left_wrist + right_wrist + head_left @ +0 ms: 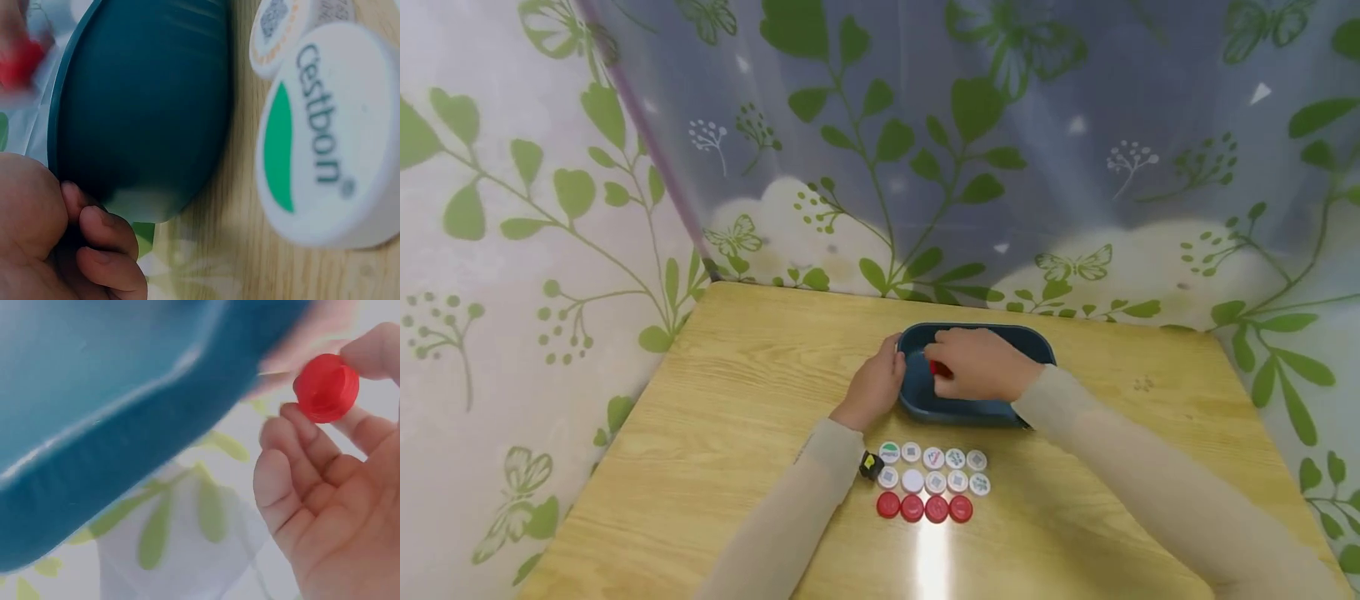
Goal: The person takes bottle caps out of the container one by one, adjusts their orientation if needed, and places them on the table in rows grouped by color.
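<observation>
My right hand [981, 365] is over the dark blue plastic basin [958, 417] and pinches a red bottle cap [327, 389] between thumb and fingertips. The cap's hollow inside shows in the right wrist view. At the basin's left end, my left hand [874, 385] grips the rim, fingers curled against the outer wall. Below the basin lie two rows of white bottle caps [912, 481] and one row of red bottle caps [936, 509]. Close by in the left wrist view is a white cap [331, 137] printed "C'estbon" with a green mark.
A small black object with a yellow mark [871, 465] shows beside my left wrist, left of the cap rows. The light wooden table [760, 375] runs back to a curtain [925, 208] with leaf and butterfly prints, which also hangs along both sides.
</observation>
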### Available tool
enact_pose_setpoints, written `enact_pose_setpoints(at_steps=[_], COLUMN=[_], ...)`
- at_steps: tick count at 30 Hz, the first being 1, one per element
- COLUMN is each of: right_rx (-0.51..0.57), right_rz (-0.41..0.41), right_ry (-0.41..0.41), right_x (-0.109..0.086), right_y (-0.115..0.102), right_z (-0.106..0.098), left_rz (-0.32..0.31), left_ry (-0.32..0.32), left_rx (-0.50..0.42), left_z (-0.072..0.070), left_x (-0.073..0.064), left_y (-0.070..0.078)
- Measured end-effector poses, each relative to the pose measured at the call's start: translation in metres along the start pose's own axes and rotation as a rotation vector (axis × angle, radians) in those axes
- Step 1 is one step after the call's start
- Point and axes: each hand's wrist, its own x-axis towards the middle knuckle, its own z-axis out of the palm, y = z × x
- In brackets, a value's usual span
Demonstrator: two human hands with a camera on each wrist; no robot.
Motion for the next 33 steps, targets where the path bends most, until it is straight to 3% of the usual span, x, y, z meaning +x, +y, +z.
enact_pose_setpoints(at_steps=[2,5,10,13,19,24,33], right_rx=[0.055,0.158,0.271,0.285,0.253,0.215,0.175], right_rz=[-0.005,-0.015,0.037,0.057,0.095,0.170,0.196], right_ry=[0.046,0.037,-0.041,-0.003,0.144,0.143,0.157], right_x=[-0.029,-0.075,-0.135,-0.154,-0.167,-0.161,-0.153], right_y=[-0.013,-0.034,-0.054,-0.057,-0.060,-0.063,-0.069], right_z=[-0.011,-0.009,0.026,0.055,0.091,0.096,0.105], left_rz=[0.000,-0.010,-0.017,-0.021,-0.028,-0.051,-0.033], left_ry=[0.001,0.005,0.001,-0.001,-0.005,0.001,0.018], left_rx=[-0.002,-0.001,-0.009,-0.022,-0.045,-0.051,-0.031], left_z=[0.000,-0.001,0.000,0.001,0.002,0.001,0.004], left_x=[0.002,0.004,0.007,0.007,0.007,0.008,0.009], left_y=[0.002,0.003,0.002,0.001,0.003,0.004,0.001])
